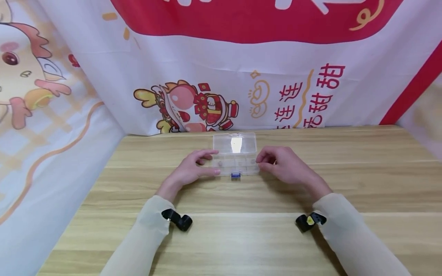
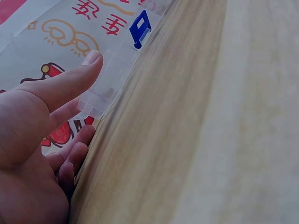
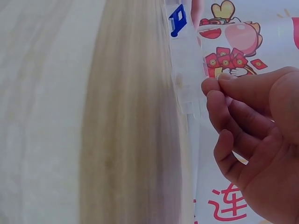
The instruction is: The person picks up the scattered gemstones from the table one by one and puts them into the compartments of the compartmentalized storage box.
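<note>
A clear plastic compartment box [image 1: 226,168] lies on the table with its lid [image 1: 222,142] raised at the back. A blue latch [image 1: 236,175] sits at its front edge, and small pale items [image 1: 240,163] show faintly inside. At the box's left end, my left hand [image 1: 193,166] spreads thumb and index finger, both fairly straight, with the tips at the back and front corners. My right hand [image 3: 254,121] brings thumb and index fingertips together at the right end, other fingers curled; I cannot tell whether something tiny is between them.
The wood-grain table [image 1: 221,237] stretches around the box. Behind it hangs a white and red printed cloth [image 1: 214,57], and another printed cloth [image 1: 34,96] covers the left side. A small black camera [image 1: 177,219] is strapped on the left sleeve, another black camera [image 1: 309,221] on the right.
</note>
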Demonstrator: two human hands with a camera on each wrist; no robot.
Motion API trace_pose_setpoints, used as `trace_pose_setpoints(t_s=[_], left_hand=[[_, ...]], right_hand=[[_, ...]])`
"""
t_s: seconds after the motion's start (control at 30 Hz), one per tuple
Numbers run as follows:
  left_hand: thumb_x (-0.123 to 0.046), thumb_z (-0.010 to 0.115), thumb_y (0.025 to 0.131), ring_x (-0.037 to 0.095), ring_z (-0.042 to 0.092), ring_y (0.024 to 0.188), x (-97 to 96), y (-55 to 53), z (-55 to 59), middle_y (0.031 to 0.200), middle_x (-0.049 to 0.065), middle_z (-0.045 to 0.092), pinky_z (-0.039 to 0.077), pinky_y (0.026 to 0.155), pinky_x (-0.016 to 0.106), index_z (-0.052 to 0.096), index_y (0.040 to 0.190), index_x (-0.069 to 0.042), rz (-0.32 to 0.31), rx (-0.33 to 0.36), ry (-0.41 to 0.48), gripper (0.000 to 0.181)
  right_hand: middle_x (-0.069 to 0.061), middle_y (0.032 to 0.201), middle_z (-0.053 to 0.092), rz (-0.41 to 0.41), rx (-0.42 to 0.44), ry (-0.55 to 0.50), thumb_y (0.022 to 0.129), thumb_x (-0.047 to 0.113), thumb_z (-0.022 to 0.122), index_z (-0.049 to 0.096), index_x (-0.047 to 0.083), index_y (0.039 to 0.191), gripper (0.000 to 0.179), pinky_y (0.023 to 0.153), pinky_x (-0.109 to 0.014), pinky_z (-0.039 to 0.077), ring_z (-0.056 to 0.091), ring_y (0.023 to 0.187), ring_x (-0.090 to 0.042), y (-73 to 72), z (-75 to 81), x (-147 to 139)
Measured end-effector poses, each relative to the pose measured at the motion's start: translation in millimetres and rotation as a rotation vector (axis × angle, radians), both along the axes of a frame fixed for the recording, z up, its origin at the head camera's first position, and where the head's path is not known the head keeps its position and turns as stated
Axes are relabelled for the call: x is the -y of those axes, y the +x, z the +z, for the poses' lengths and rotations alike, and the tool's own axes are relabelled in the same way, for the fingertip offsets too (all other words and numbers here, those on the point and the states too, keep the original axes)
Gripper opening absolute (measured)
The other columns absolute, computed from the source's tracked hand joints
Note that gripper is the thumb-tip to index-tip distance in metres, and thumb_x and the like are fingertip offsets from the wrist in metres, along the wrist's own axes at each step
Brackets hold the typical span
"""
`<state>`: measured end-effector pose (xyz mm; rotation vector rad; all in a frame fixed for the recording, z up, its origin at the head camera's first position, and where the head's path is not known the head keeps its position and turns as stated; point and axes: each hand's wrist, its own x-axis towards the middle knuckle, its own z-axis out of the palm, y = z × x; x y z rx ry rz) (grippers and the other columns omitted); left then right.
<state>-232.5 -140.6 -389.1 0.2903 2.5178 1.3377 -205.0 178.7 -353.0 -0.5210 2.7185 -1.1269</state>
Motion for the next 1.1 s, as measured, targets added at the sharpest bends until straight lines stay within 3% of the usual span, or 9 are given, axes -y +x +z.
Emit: trace_pose_setpoints(t_s=[0.57, 1.1], left_hand=[[-0.037, 0.089, 0.086, 0.029, 0.047, 0.129, 0.6, 2.2, 1.4, 0.147, 0.004, 0.058, 0.04, 0.11, 0.051, 0.061, 0.148, -0.035, 0.002, 0.008, 0.012, 0.068], [-0.037, 0.088, 0.087, 0.03, 0.047, 0.131, 0.6, -0.7, 2.1, 0.147, 0.004, 0.057, 0.039, 0.114, 0.054, 0.061, 0.148, -0.036, -0.005, 0.008, 0.007, 0.067]], right_hand=[[-0.005, 0.094, 0.07, -0.001, 0.009, -0.074, 0.101, 0.012, 0.073, 0.072, 0.008, 0.103, 0.005, 0.071, -0.03, 0.055, 0.062, 0.085, -0.021, 3.2, 4.9, 22], [-0.005, 0.097, 0.07, -0.053, 0.062, -0.115, 0.101, 0.012, 0.072, 0.075, 0.012, 0.098, 0.004, 0.083, -0.035, 0.055, 0.062, 0.093, -0.022, -2.7, 4.3, 60]])
